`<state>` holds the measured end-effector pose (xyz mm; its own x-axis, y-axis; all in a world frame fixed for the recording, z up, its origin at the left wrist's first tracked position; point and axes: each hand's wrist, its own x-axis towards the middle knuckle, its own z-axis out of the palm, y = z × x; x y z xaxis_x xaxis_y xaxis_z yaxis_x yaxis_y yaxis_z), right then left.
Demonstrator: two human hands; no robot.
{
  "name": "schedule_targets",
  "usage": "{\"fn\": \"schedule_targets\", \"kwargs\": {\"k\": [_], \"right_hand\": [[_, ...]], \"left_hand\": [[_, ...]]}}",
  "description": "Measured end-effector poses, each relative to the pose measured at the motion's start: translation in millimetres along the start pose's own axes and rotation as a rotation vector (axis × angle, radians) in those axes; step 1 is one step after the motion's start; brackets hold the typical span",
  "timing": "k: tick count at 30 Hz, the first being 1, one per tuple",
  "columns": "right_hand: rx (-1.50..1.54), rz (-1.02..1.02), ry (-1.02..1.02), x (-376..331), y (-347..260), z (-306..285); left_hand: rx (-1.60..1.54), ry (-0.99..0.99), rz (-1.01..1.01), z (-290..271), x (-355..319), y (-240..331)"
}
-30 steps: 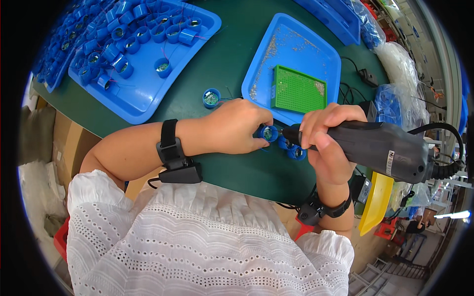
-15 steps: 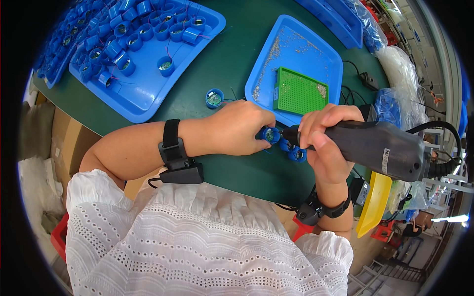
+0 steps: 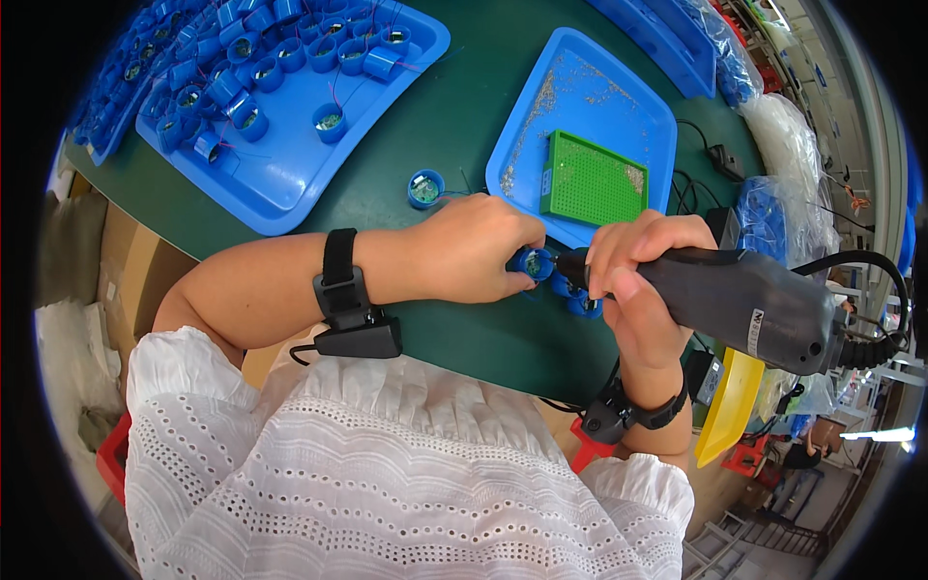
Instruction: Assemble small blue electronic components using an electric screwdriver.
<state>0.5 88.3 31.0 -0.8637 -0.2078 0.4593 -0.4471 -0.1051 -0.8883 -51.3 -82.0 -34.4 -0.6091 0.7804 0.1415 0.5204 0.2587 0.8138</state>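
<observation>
Blue cap (image 3: 533, 262) sitting on the green counter (image 3: 454, 145), pinched by the left hand (image 3: 469, 249).
Right hand (image 3: 640, 290) is gripping the electric screwdriver (image 3: 744, 304), its long axis pointing leftward at the cap.

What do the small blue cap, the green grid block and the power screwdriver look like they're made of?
Blue cap: likely moulded plastic, uniform glossy colour. Green grid block: probably plastic, matt, evenly perforated. Screwdriver: dark matt casing, apparently plastic; its tip is hidden.
</observation>
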Motion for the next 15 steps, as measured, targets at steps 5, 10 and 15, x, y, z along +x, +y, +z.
{"fn": "schedule_targets", "kwargs": {"k": [5,10,15], "right_hand": [[0.023,0.005,0.008,0.0,3.4,-0.6],[0.032,0.037,-0.01,1.4,2.6,0.5],[0.124,0.05,-0.002,7.6,9.2,-2.3]], "left_hand": [[-0.004,0.006,0.013,2.0,0.6,-1.5],[-0.009,0.005,0.016,1.2,0.1,-2.6],[-0.004,0.0,0.036,3.0,1.8,-4.5]]}}
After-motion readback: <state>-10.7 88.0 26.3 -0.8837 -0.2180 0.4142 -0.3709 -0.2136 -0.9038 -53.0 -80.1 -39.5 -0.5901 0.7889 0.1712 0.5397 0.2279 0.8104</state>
